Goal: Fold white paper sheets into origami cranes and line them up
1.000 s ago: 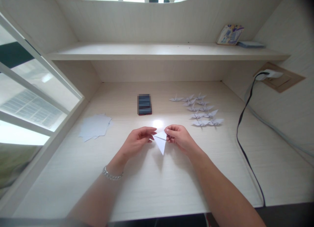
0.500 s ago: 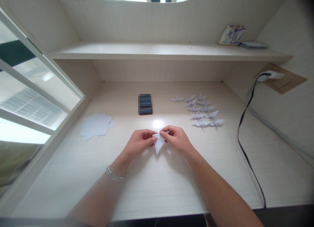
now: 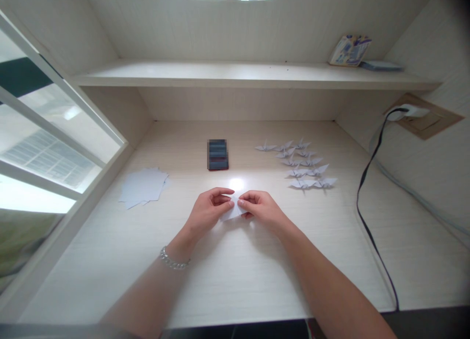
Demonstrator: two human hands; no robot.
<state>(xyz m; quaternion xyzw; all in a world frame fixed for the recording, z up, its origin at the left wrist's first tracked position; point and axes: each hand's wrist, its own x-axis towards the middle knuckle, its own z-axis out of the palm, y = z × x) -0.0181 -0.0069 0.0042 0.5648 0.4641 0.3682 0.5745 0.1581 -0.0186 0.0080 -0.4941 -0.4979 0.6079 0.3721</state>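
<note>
A small folded piece of white paper is held just above the desk, partly covered by fingers. My left hand pinches its left side between thumb and fingers, with the index finger stretched out above it. On the other side my right hand grips the paper, thumb on top and fingers behind. Several white origami cranes stand in rows to the right, beyond my right hand. Over to the left lies a loose stack of white paper sheets.
A dark, pixelated rectangular object lies behind my hands. A black cable runs from the wall socket down the desk's right side. Above the back of the desk is a shelf with a small patterned box.
The folded paper has turned between my hands: its point faced down toward me before, and now a wider edge does. My left index finger has lifted away from it.
</note>
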